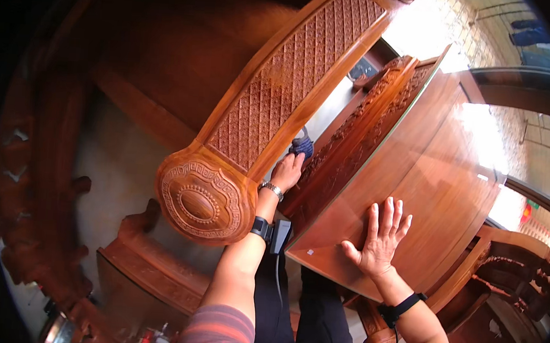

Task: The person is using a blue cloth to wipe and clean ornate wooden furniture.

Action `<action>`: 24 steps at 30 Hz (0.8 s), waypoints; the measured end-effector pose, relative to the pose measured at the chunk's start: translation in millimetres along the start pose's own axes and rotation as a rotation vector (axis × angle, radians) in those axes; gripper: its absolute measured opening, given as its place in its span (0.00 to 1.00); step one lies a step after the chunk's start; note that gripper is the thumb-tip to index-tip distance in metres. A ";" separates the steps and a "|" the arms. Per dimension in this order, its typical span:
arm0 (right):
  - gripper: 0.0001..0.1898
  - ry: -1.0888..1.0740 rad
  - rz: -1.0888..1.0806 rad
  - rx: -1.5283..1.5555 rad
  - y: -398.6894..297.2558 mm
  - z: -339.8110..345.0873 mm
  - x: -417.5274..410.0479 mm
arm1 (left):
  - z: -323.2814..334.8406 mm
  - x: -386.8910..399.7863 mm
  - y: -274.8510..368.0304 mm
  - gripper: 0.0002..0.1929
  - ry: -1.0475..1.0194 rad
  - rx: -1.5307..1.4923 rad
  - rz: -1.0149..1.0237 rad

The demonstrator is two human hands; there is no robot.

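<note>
My left hand (286, 174) reaches down into the narrow gap between a carved wooden armrest (280, 90) and a low wooden table. Its fingers are closed on a dark blue ribbed cloth (303, 146), partly covered by the fingertips. A metal bracelet and a black strap ring that arm. With fingers spread and palm down, my right hand (379, 243) rests on the glass-covered tabletop (427, 182) and holds nothing. A relief carving runs along the table's side (359, 129), close by my left hand.
The armrest's broad carved round end (198, 202) overhangs my left forearm. A carved wooden chair (502, 273) stands at the right, and a wooden stool (153, 268) at the lower left. Small bottles (158, 339) sit at the bottom edge. Bright glare covers the tabletop's far end.
</note>
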State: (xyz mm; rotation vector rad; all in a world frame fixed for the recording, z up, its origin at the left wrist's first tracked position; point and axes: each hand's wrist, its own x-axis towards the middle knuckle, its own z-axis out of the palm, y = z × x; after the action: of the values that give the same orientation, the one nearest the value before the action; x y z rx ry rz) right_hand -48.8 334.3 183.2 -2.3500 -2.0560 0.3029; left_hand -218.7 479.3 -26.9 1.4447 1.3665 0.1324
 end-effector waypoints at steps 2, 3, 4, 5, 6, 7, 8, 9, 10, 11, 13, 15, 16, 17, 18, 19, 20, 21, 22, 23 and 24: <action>0.44 -0.020 0.017 0.026 0.4 0.2 0.4 | -7.4 -3.1 0.5 0.25 0.016 0.040 0.046; 0.44 -0.009 0.007 0.020 1.3 0.9 0.6 | -10.7 -4.7 2.7 0.26 0.019 0.048 0.067; 0.43 0.003 -0.002 0.013 2.2 1.6 1.2 | -15.1 -5.5 4.9 0.26 0.002 0.063 0.055; 0.43 0.015 0.000 0.024 4.0 2.7 2.7 | -17.7 -5.6 7.7 0.26 -0.019 0.073 0.027; 0.43 0.004 0.014 0.036 6.3 2.9 2.4 | -19.4 -6.7 11.0 0.26 -0.041 0.083 -0.001; 0.43 0.007 0.008 0.022 9.1 2.5 1.3 | -18.4 -9.0 15.7 0.27 -0.023 -0.059 -0.045; 0.43 0.011 0.003 0.009 11.0 2.8 -0.6 | -20.6 -10.5 21.4 0.29 -0.018 -0.215 -0.149; 0.42 0.009 0.000 0.045 4.1 3.0 1.3 | -22.7 -12.1 -3.6 0.29 0.083 -0.301 -0.170; 0.42 0.012 0.000 0.072 -2.9 4.4 2.9 | -23.9 -12.1 -28.9 0.30 0.186 -0.389 -0.183; 0.42 0.002 0.004 0.062 2.7 6.0 1.2 | -20.4 -17.3 -15.4 0.31 0.127 -0.390 -0.171; 0.42 -0.010 0.010 0.069 7.4 5.2 0.2 | -26.4 -31.7 18.0 0.30 0.098 -0.240 -0.159; 0.42 -0.008 0.015 0.081 9.7 4.5 -1.0 | -30.3 -41.1 34.5 0.27 0.032 -0.161 -0.174; 0.41 -0.005 0.012 0.088 11.0 3.8 -1.4 | -30.7 -45.7 42.9 0.27 0.030 -0.152 -0.175; 0.41 -0.006 0.017 0.107 9.3 2.9 -0.5 | -34.6 -51.3 51.4 0.25 0.060 -0.057 -0.104; 0.41 -0.001 0.022 0.121 8.5 2.7 -0.6 | -37.2 -56.9 57.3 0.23 0.090 0.038 -0.033; 0.41 -0.004 0.016 0.123 7.9 2.8 -0.7 | -37.6 -62.0 56.8 0.20 0.131 0.189 0.109; 0.41 -0.002 0.003 0.132 3.5 0.5 1.6 | -44.6 -65.8 55.9 0.18 0.161 0.287 0.257; 0.40 0.000 0.019 0.171 6.6 -1.6 1.1 | -44.3 -69.5 74.7 0.17 0.141 0.394 0.274; 0.40 0.004 0.025 0.171 10.8 -2.6 -0.3 | -44.1 -73.8 94.5 0.16 0.123 0.501 0.291; 0.39 -0.010 0.031 0.194 12.5 -3.8 -0.7 | -45.1 -76.1 107.7 0.16 0.124 0.508 0.298; 0.39 -0.024 0.037 0.215 14.3 -7.5 0.0 | -44.9 -77.4 119.7 0.16 0.149 0.509 0.363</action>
State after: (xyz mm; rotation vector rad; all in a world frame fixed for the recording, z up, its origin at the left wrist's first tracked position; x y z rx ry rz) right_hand -33.7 333.2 188.7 -2.2685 -1.8847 0.5262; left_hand -198.8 477.5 121.2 2.1427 1.2975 0.1330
